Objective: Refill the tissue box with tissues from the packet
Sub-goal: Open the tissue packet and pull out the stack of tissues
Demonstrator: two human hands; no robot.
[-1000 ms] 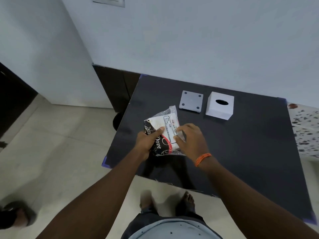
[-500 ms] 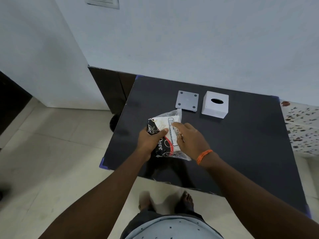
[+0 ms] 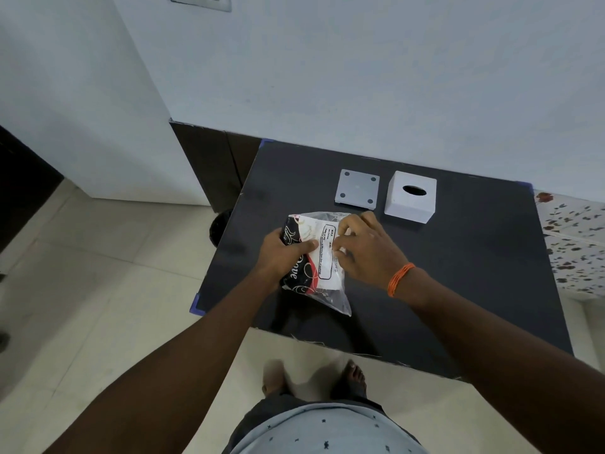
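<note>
A: What has changed since a second ago?

B: The right hand (image 3: 370, 249) has slid from the near part of the packet (image 3: 314, 257) up toward its far end, and the packet has tipped so its clear tail now trails toward the person.

A: And the grips?

B: The left hand (image 3: 283, 253) is closed round the packet's dark printed side, thumb across the front. The right hand pinches the clear film near the white label; how tightly, I cannot tell, since the fingertips are partly tucked under.

A: Where are the task's things?

B: The packet is held just over the near left part of the table (image 3: 474, 273). The box (image 3: 411, 196) sits well apart at the far side, slot up, with its base plate (image 3: 357, 190) lying just beside it on the left.

A: So the step is opening the packet. How should it go?

B: I judge it best to keep the left hand steady as an anchor and pull the film apart at a seam, not in the middle, so the tissues come out as one neat stack. A hard jerk could crumple them or scatter them. The box will likely need turning over, as the plate looks like its bottom.

A: The surroundings?

B: The table is dark, matte and otherwise bare, pushed up to a pale wall (image 3: 360, 77). The floor (image 3: 98, 290) is light tile, and a speckled cloth (image 3: 576, 237) shows at the right edge.
</note>
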